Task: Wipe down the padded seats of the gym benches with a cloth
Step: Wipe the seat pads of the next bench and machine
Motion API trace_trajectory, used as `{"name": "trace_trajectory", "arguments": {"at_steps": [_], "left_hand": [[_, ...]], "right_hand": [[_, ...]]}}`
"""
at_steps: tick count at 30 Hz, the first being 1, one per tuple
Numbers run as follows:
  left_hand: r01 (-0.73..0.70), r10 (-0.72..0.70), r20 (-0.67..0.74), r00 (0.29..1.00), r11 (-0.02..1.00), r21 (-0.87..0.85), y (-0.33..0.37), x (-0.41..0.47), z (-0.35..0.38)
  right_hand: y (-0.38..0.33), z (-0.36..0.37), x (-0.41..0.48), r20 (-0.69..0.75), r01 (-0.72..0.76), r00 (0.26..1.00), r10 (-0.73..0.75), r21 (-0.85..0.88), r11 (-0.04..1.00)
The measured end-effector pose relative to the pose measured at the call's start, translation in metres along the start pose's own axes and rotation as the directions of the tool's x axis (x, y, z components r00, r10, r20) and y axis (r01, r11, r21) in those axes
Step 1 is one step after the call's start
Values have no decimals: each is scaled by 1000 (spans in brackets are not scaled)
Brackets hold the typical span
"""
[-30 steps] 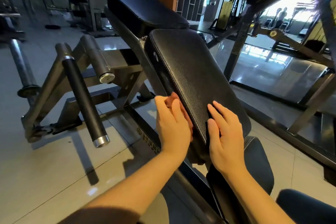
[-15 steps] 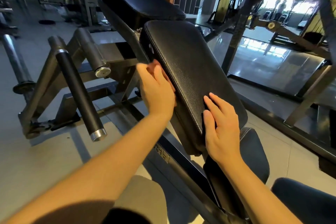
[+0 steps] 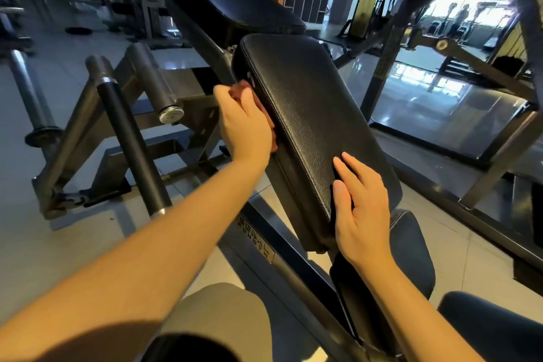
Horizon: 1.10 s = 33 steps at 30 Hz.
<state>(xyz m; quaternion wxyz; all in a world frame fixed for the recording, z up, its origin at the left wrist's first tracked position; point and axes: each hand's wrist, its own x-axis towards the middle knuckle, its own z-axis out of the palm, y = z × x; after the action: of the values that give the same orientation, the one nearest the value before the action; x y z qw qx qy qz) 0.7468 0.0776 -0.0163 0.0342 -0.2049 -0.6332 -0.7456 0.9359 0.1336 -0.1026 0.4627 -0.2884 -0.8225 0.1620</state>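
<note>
A black padded bench pad [image 3: 311,109] slopes up and away in front of me, with a second black pad [image 3: 232,3] beyond it. My left hand [image 3: 245,123] presses a reddish-brown cloth [image 3: 239,88] flat against the pad's left side edge, near its upper end; the hand hides most of the cloth. My right hand [image 3: 360,209] lies flat, fingers straight, on the pad's lower near corner. A smaller dark seat pad [image 3: 411,247] sits below that corner.
Grey steel frame arms with a black roller [image 3: 129,141] and a chrome-capped peg [image 3: 170,114] stand close on the left. A weight peg [image 3: 28,91] is at far left. Machine uprights [image 3: 382,47] and floor rails [image 3: 458,200] run along the right. Glossy tiled floor lies around.
My left hand has slid the cloth up along the pad's left edge, from near the lower end to the upper part. My right hand has stayed on the lower corner.
</note>
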Motion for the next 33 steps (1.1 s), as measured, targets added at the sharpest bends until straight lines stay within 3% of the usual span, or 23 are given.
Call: {"name": "trace_trajectory", "arguments": {"at_steps": [6, 14, 17, 22, 28, 33], "left_hand": [[42, -31, 197, 980, 998, -49, -20, -97, -13], [-41, 42, 46, 998, 999, -23, 17, 27, 0], [0, 4, 48, 999, 996, -84, 6, -1, 0], [-29, 41, 221, 974, 998, -57, -17, -68, -13], [-113, 114, 46, 992, 993, -26, 10, 53, 3], [-141, 141, -9, 990, 986, -93, 1, 24, 6]], "right_hand": [[-3, -3, 1, 20, 33, 999, -33, -41, 999], [-27, -1, 36, 86, 5, 996, 9, -157, 988], [-45, 9, 64, 104, 75, 993, -59, -156, 985], [-51, 30, 98, 75, 70, 995, -65, -65, 995], [-41, 35, 93, 48, 48, 998, -48, 5, 999], [-44, 35, 91, 51, 42, 998, -42, 5, 999]]}}
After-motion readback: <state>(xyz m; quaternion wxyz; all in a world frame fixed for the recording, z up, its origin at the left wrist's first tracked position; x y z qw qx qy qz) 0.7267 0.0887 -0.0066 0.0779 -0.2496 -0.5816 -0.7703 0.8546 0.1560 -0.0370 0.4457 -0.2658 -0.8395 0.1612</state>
